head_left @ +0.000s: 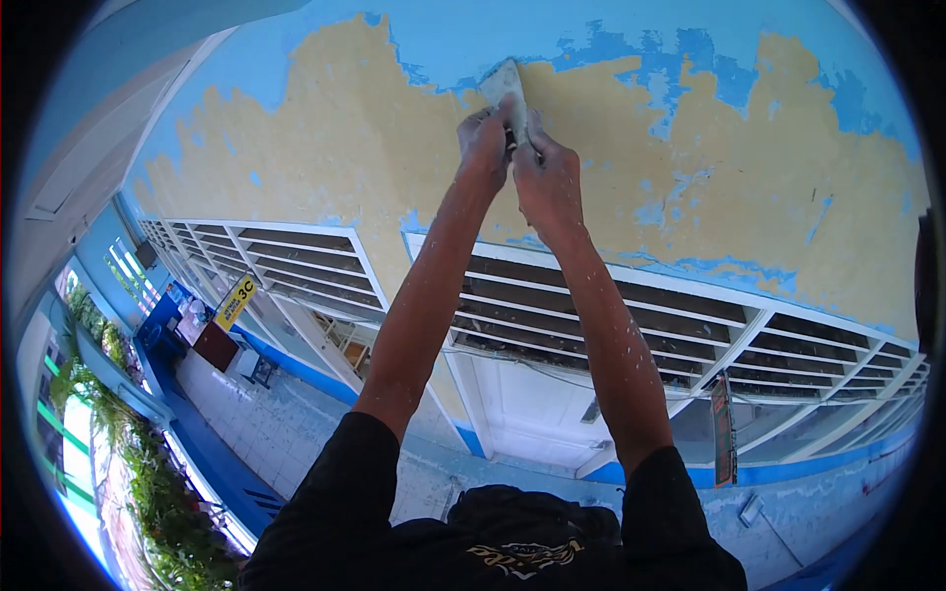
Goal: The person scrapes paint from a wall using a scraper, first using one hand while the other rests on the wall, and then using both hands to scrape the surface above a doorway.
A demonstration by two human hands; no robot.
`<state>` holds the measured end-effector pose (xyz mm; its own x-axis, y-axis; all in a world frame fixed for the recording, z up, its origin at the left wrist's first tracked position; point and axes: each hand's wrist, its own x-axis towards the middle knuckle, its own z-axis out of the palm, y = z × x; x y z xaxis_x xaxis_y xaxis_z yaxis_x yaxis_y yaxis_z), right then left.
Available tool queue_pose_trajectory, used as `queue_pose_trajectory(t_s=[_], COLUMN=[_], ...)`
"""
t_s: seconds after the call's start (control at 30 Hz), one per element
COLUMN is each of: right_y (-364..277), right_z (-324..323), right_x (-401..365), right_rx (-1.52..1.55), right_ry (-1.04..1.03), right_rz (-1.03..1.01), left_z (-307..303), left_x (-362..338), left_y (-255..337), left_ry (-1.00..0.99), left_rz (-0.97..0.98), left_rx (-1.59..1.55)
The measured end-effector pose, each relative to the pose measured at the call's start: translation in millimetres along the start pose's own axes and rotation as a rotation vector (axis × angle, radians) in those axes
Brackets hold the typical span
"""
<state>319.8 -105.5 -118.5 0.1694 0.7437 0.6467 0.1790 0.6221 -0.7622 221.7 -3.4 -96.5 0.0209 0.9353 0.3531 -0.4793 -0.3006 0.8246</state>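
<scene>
Both arms reach up to a wall where bare tan plaster [335,118] shows below and between ragged patches of blue paint [473,34]. A flat, pale-coated paint scraper [506,84] meets the wall at the lower edge of the blue. My left hand [483,143] is closed around the scraper's left side, thumb along the blade. On the handle end, lower and to the right, my right hand [549,179] is closed too. The handle is mostly hidden by my fingers. Pale dust and flecks cover my hands and forearms.
Below the wall run white slatted window vents [601,315] and a white door [537,404]. A yellow sign [236,301] marked 3C juts out at left, and another sign [723,430] hangs at right. Far below lies the tiled floor [222,419], with plants [148,473] along the left.
</scene>
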Motion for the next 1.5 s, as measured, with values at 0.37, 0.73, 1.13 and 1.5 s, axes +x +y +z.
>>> queue_pose_trajectory(t_s=[0.37, 0.73, 1.13, 1.5], right_y=[6.4, 13.6, 18.4, 5.0], right_z=[9.4, 28.9, 22.9, 44.9], right_x=[-7.4, -10.6, 0.9, -9.5], right_rx=[-0.01, -0.01, 0.007, 0.077], right_ry=[0.016, 0.047, 0.018, 0.077], right_rz=[-0.067, -0.013, -0.062, -0.023], left_z=[-9.1, -15.3, -12.1, -13.7], left_x=[-6.4, -17.3, -7.1, -23.2], left_y=[-1.3, 6.3, 0.3, 24.5], left_ry=[0.028, 0.013, 0.029, 0.018], left_rz=[0.03, -0.004, 0.076, 0.045], left_rx=[-0.027, -0.015, -0.063, -0.043])
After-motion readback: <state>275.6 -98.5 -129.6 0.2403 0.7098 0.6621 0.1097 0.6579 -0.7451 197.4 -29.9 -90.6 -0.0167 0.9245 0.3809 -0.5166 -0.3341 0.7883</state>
